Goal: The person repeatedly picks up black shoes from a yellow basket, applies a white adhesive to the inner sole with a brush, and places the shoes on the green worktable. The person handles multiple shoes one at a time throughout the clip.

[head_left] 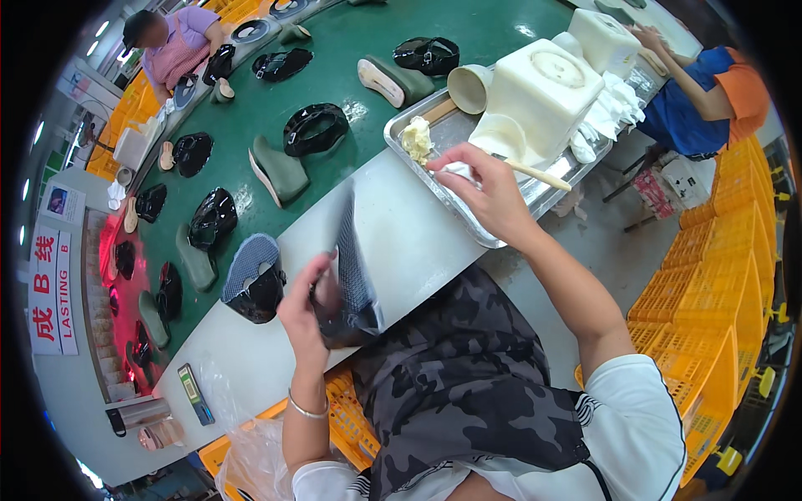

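My left hand [306, 311] grips a black shoe upper [359, 275] with a patterned grey lining; motion blurs the shoe upper. Held over the metal tray [476, 230], my right hand [489, 188] has its fingers closed round a tool with a pale wooden handle [539, 173]. The handle sticks out to the right behind the hand, and the tool's head is mostly hidden near the fingertips. Just beyond them, at the tray's corner, sits a lump of cream-coloured paste [416, 139]. Another black upper with patterned lining [253, 271] lies on the white table, left of my left hand.
On the tray stand a white plastic container [547, 83], a beige cup [469, 88] and white cloths [608, 113]. A green conveyor [368, 125] carries glossy black uppers and green shoe lasts. Yellow crates [693, 309] line the right. Co-workers sit far left and far right.
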{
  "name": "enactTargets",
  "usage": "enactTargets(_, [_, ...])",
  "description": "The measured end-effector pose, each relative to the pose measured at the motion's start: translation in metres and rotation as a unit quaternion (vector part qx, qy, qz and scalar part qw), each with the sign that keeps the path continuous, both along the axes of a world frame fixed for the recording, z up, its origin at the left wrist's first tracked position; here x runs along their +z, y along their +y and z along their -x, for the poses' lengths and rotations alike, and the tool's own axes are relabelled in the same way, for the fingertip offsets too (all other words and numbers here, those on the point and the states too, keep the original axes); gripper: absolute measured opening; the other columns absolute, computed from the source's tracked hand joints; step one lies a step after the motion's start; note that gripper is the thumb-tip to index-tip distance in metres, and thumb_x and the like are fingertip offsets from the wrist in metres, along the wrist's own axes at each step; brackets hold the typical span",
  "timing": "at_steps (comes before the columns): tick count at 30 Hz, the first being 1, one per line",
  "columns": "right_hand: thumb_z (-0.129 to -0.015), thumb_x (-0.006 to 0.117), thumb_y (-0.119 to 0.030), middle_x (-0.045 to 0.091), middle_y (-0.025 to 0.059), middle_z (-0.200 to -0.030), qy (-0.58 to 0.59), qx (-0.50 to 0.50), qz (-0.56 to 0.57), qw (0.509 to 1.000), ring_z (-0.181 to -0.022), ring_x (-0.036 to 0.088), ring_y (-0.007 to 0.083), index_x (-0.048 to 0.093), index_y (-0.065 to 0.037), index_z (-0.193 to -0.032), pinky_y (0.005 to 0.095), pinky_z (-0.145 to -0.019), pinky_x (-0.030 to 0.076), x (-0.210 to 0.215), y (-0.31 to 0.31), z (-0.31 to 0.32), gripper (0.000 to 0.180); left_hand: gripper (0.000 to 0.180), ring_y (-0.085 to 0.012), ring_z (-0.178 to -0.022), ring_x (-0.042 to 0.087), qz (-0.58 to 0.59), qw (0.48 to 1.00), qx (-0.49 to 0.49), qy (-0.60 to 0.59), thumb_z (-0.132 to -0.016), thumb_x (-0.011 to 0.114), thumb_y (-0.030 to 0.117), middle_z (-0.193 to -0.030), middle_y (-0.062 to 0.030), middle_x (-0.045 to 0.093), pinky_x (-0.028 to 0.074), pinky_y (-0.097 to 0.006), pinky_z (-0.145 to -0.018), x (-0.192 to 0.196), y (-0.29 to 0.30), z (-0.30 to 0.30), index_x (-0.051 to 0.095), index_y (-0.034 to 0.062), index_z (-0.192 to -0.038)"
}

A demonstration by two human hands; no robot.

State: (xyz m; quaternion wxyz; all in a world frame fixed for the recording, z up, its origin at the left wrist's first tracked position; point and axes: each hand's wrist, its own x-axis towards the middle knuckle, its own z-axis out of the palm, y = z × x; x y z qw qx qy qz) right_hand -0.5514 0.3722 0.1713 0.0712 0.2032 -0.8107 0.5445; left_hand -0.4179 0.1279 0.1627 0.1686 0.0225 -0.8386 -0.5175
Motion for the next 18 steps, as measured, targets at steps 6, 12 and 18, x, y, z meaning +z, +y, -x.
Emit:
enactTargets(6, [-0.084,0.058,-0.012,0.061,0.0005,-0.078,-0.036,-0.023,0.057,0.997,-0.066,0.048,0.0066,0.061,-0.004,-0.095,0.0219,-0.06,0.039,-0.022,0.038,-0.033,0.014,0.039,-0.0216,-0.094,0.058,-0.479,0.877,0.033,0.004,-0.089,0.05,0.005,-0.116,-0.016,0.055,0.05,-0.035,-0.083,-0.06,-0.02,0.047,0.043,0.0043,-0.127])
enactTargets(12, [-0.087,0.057,-0.009,0.063,0.0051,-0.09,-0.133,-0.108,0.01,0.985,-0.081,0.053,0.0092,0.06,-0.001,-0.095,0.0232,-0.073,0.043,-0.031,0.096,-0.07,0.012,0.036,-0.0208,-0.106,0.054,-0.441,0.898,0.007,-0.012,-0.09,0.052,0.012,-0.118,-0.0098,0.054,0.044,-0.036,-0.095,-0.095,-0.028,0.067,0.045,-0.0003,-0.124])
enactTargets(18, [-0.08,0.062,-0.013,0.061,0.0108,-0.085,0.119,-0.306,0.03,0.944,-0.084,0.056,0.0231,0.061,-0.003,-0.089,0.033,-0.077,0.043,-0.067,0.149,-0.018,0.014,0.04,-0.0179,-0.097,0.058,-0.258,0.963,0.034,-0.068,-0.081,0.063,0.007,-0.112,-0.0094,0.056,0.052,-0.029,-0.078,-0.07,-0.026,0.037,0.049,-0.0023,-0.118])
